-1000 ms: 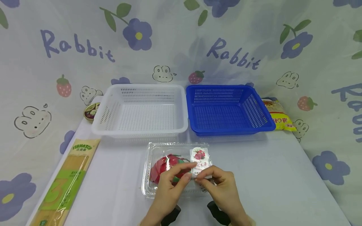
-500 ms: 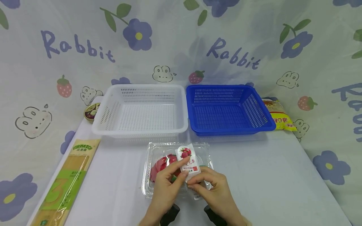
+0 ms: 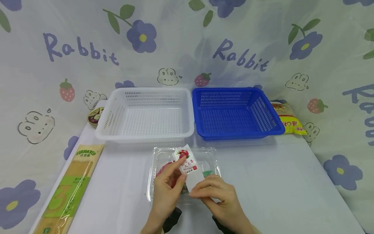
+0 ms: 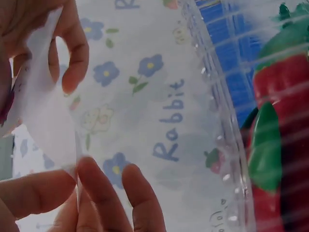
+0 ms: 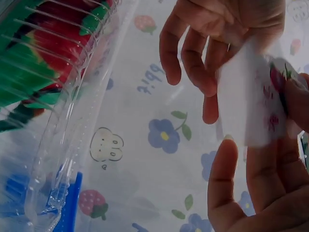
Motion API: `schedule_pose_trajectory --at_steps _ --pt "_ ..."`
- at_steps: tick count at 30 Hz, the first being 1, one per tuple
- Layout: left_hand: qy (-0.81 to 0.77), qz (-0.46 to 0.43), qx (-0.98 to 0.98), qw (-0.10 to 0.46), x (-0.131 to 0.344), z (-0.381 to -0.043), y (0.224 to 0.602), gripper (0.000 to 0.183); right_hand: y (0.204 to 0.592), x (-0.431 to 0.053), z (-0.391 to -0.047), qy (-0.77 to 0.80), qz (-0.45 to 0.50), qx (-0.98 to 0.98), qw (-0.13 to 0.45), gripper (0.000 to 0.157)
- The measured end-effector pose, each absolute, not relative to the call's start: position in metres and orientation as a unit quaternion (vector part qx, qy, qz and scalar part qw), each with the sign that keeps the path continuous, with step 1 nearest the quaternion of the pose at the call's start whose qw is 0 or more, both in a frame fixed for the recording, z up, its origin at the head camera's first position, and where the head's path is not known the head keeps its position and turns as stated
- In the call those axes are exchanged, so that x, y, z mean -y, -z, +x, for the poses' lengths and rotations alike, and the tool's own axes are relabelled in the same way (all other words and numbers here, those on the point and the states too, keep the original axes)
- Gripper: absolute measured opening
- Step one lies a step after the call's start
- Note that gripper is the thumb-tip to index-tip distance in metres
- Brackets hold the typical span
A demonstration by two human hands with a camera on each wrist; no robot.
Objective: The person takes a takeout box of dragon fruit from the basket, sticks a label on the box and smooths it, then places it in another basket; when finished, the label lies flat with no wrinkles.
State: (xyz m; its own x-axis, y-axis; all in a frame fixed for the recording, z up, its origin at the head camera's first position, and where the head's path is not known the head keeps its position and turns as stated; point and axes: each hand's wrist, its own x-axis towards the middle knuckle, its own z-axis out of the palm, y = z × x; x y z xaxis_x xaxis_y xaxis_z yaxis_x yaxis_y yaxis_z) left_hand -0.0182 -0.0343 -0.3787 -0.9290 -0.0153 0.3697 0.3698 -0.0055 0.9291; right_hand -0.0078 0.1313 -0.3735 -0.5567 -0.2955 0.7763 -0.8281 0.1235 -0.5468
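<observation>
A white label (image 3: pixel 186 159) printed with a dragon fruit is stretched between both hands, close over a clear plastic box (image 3: pixel 217 162). My left hand (image 3: pixel 166 193) holds the printed part between thumb and index finger. My right hand (image 3: pixel 222 196) pinches the plain white lower end. Through the box's ribbed wall a red dragon fruit (image 4: pixel 265 203) with green tips shows in the left wrist view; in the head view the hand and label partly cover it. From the right wrist, the label (image 5: pixel 253 104) appears bent, its printed side turned toward a thumb.
Behind the box stand a white basket (image 3: pixel 144 136) and a blue basket (image 3: pixel 239 136), side by side. A long noodle packet (image 3: pixel 67 191) lies along the left edge. A yellow bag (image 3: pixel 292 123) is behind the blue basket's right end, a round tin (image 3: pixel 94 117) by the white one.
The label has come left and tilted, and more of its plain white lower part shows between the hands. Both hands have shifted slightly left. The box stays in place.
</observation>
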Motion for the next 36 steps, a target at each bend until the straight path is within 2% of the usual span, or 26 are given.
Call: schedule_pose_trajectory --at_steps 4,10,13,18,20,22,24,28,31,36 --pt "0.702 -0.147 0.685 0.129 0.037 -0.017 0.379 0.05 0.376 -0.132 -0.005 -0.524 0.39 0.723 0.223 0.016" --pt "0.69 -0.165 0.695 0.115 0.038 -0.015 0.379 0.056 0.378 -0.132 -0.002 -0.522 0.357 0.751 0.188 0.047" --pt "0.662 -0.148 0.721 0.141 0.042 -0.015 0.379 0.058 0.378 -0.131 0.0 -0.532 0.359 0.747 0.175 0.052" --pt "0.613 -0.123 0.749 0.22 0.058 -0.02 0.378 0.059 0.38 -0.131 0.0 -0.559 0.396 0.71 0.164 0.055" --pt "0.593 -0.099 0.761 0.244 0.071 -0.021 0.377 0.058 0.38 -0.131 0.0 -0.578 0.403 0.693 0.151 0.056" --pt "0.579 -0.051 0.775 0.246 0.086 -0.022 0.375 0.059 0.38 -0.132 -0.001 -0.599 0.399 0.682 0.131 0.057" --pt "0.565 0.004 0.793 0.229 0.103 -0.021 0.374 0.063 0.38 -0.134 -0.002 -0.615 0.381 0.682 0.105 0.057" --pt "0.508 0.106 0.839 0.162 0.136 -0.021 0.378 0.074 0.377 -0.139 -0.007 -0.625 0.317 0.711 0.053 0.048" --pt "0.462 0.142 0.87 0.099 0.154 -0.022 0.387 0.079 0.374 -0.146 -0.012 -0.618 0.289 0.731 0.018 0.042" --pt "0.417 0.168 0.893 -0.009 0.172 -0.026 0.409 0.081 0.37 -0.156 -0.022 -0.607 0.27 0.747 -0.032 0.042"
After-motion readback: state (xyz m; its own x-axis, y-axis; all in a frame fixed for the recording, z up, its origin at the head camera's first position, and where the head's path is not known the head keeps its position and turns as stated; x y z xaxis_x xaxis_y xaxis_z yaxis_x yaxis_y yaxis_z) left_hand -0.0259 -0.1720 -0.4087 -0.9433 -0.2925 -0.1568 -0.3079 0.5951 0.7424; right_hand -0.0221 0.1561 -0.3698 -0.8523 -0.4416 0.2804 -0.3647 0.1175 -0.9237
